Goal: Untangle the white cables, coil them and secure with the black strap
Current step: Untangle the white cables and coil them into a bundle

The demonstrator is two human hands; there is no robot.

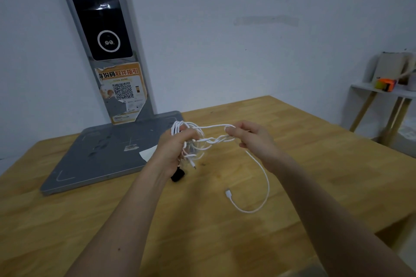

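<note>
Head view, left hand (174,148) gripping tangled white cables (209,139), right hand (252,139) pinching strands, black strap (177,175) half hidden.

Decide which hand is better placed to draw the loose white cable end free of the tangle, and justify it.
Right. The right hand already pinches the twisted strands leading to the loose white cable end, while the left hand is full, gripping the bundled white cables.
</note>
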